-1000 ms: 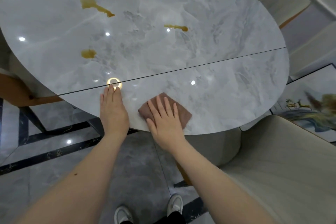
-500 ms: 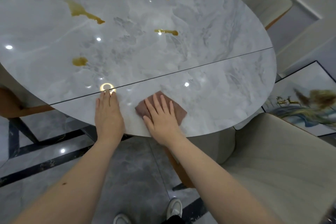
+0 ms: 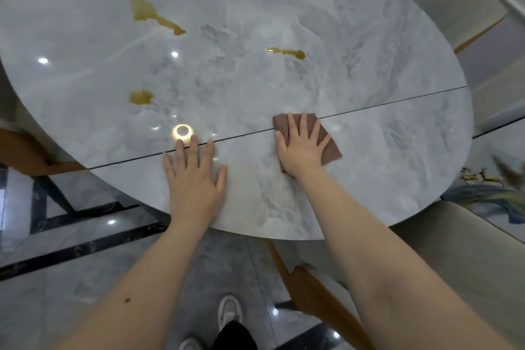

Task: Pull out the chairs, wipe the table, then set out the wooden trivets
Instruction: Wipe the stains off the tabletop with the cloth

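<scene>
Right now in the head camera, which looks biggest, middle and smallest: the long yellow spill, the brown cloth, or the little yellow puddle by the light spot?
1. Brown cloth, partly hidden under the right hand.
2. Long yellow spill, though it lies farther away.
3. Little yellow puddle.

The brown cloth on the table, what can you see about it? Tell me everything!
The brown cloth looks soft and folded into a flat rectangle. It lies on the shiny grey marble-look table, across the thin dark seam. The right hand presses flat on it, fingers spread, hiding its middle. No yellow-brown spill touches it.
</scene>
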The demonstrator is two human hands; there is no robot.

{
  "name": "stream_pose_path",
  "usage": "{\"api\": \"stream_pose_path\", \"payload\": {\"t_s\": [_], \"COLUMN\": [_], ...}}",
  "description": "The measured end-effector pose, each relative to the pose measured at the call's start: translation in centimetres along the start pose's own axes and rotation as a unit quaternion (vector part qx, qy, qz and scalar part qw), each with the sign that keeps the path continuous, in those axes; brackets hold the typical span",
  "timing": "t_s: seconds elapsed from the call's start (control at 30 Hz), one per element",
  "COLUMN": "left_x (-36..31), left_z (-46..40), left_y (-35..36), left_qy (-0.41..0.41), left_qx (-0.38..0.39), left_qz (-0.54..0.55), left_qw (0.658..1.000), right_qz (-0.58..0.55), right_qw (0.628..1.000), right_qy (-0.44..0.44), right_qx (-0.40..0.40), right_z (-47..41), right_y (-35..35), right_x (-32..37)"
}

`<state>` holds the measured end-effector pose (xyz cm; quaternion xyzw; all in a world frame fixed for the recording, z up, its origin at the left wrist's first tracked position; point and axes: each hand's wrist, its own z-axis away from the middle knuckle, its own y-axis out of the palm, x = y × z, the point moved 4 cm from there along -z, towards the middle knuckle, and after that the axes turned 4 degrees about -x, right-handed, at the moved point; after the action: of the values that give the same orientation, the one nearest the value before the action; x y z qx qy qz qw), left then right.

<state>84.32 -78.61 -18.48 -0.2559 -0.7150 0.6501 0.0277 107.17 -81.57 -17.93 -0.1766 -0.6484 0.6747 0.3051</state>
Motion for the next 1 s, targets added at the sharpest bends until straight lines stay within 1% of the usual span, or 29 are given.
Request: {"api": "stream_pose_path", "payload": {"t_s": [0.07,0.17,0.23,0.27,0.33,0.4,0.47,0.53,0.57,0.6,0.63,0.7,0.73,0.77,0.8,0.83,0.9,1.0], "left_x": [0.0,0.1,0.2,0.2,0.2,0.1,0.2,0.3,0.2,0.3,0.4,1.1,1.8,2.9,4.2,5.4,8.0,12.1], "left_z": [-0.1,0.0,0.0,0.0,0.1,0.0,0.0,-0.1,0.0,-0.1,-0.1,-0.3,-0.6,-1.0,-1.5,-2.2,-3.8,-6.2], "left_y": [0.0,-0.2,-0.2,-0.1,-0.1,0.0,-0.1,-0.1,0.0,-0.1,-0.2,-0.9,-1.4,-2.1,-2.9,-3.5,-4.5,-5.5], "left_qy": [-0.001,-0.001,0.000,0.000,-0.005,-0.008,-0.009,-0.007,-0.007,-0.005,0.000,-0.001,-0.006,-0.012,-0.022,-0.035,-0.071,-0.116], "left_qx": [0.004,0.008,0.007,0.010,0.013,0.009,0.006,0.009,0.012,0.014,0.013,-0.003,-0.016,-0.035,-0.058,-0.074,-0.080,-0.083], "left_qz": [-0.013,-0.020,-0.018,-0.017,-0.016,-0.018,-0.024,-0.025,-0.021,-0.017,-0.012,0.021,0.044,0.058,0.062,0.057,0.046,0.032], "left_qw": [1.000,1.000,1.000,1.000,1.000,1.000,1.000,1.000,1.000,1.000,1.000,1.000,0.999,0.998,0.996,0.995,0.993,0.989], "right_qz": [-0.003,-0.009,0.003,0.009,0.015,0.010,-0.011,-0.021,-0.020,-0.013,-0.005,0.002,-0.001,-0.009,-0.010,-0.007,-0.008,-0.001], "right_qw": [0.999,0.988,0.970,0.963,0.961,0.975,0.987,0.991,0.990,0.987,0.980,0.954,0.941,0.935,0.937,0.947,0.970,0.989], "right_qy": [-0.040,-0.156,-0.241,-0.267,-0.273,-0.222,-0.154,-0.125,-0.132,-0.157,-0.197,-0.299,-0.337,-0.352,-0.345,-0.317,-0.238,-0.150], "right_qx": [0.010,0.019,0.027,0.034,0.039,0.032,0.031,0.032,0.035,0.035,0.032,0.037,0.042,0.047,0.048,0.046,0.036,0.019], "right_z": [-0.3,2.1,4.3,5.0,4.6,2.6,0.4,-0.7,-0.7,-0.3,0.3,1.3,1.1,0.5,-0.2,-0.9,-1.6,-0.9], "right_y": [0.4,0.8,0.8,0.7,0.3,-0.1,0.1,0.7,1.1,1.4,1.7,1.9,1.8,1.6,1.5,1.4,1.6,2.5], "right_x": [3.0,6.0,5.1,4.0,2.0,1.6,3.4,6.4,8.0,9.6,10.8,12.0,11.9,11.8,11.7,11.5,12.2,15.5]}}
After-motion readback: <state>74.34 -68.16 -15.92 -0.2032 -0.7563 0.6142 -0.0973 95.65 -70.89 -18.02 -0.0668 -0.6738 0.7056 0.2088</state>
